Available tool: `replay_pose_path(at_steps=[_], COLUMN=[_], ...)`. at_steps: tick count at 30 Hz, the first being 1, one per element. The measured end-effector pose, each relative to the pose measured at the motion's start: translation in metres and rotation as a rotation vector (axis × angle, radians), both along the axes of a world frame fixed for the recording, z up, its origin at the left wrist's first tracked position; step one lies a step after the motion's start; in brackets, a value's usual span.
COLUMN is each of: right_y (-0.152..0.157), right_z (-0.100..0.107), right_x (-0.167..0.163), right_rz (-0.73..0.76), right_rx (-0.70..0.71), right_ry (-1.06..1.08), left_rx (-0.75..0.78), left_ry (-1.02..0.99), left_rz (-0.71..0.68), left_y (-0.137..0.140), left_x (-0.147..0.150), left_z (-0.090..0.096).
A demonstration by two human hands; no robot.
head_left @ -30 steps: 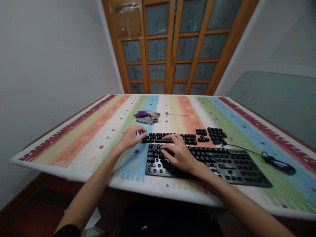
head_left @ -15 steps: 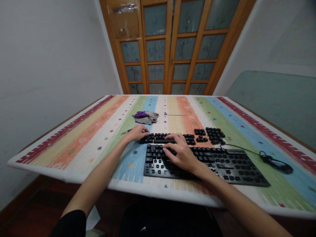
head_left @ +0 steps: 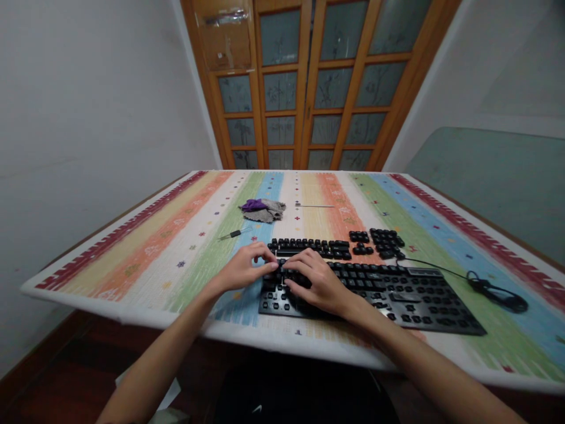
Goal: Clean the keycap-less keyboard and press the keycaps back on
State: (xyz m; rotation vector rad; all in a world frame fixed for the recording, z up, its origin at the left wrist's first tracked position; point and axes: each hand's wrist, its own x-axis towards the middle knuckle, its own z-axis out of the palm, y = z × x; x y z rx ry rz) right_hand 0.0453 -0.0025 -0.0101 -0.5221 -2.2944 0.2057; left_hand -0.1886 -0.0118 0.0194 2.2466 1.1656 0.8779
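A black keyboard (head_left: 435, 303) lies at the table's near edge; its upper rows carry keycaps and its lower part shows bare switches. My left hand (head_left: 245, 268) is at its upper left corner, thumb and forefinger pinched together on what looks like a small black keycap, mostly hidden by the fingertips. Over the keyboard's left part rests my right hand (head_left: 318, 280), fingers bent and apart, thumb and forefinger touching the keys. Just behind the keyboard stand rows of loose keycaps (head_left: 329, 244), with further keycap groups (head_left: 386, 242) to the right.
Left of the loose keycaps lies a wire keycap puller (head_left: 236, 234) with a dark handle. A grey and purple cloth (head_left: 265, 212) and a thin rod (head_left: 315, 206) are farther back. The keyboard's coiled cable (head_left: 498, 294) lies at the right on the striped tablecloth (head_left: 176, 235).
My left hand has come from the loose keycaps to the keyboard's upper left corner, uncovering the keycap puller. My right hand's fingers have shifted slightly left and nearer me.
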Motion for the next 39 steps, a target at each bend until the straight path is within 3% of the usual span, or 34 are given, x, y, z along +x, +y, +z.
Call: replay_pose_path(at_steps=[7, 15, 29, 39], right_y=[-0.006, -0.006, -0.010, -0.012], right_z=[-0.008, -0.016, -0.011, -0.014], right_x=[-0.006, -0.008, -0.009, -0.011], right_rz=[0.133, 0.122, 0.075, 0.069], right_rx=[-0.031, 0.015, 0.027, 0.092], right_ry=[-0.001, -0.031, -0.076, -0.153], left_rx=[0.002, 0.089, 0.112, 0.339], left_ry=[-0.044, 0.001, 0.056, 0.244], left_rz=[0.001, 0.008, 0.002, -0.092], left_y=[-0.027, -0.033, -0.032, -0.031], left_x=[0.011, 0.008, 0.010, 0.013], left_z=[-0.018, -0.029, -0.033, -0.028])
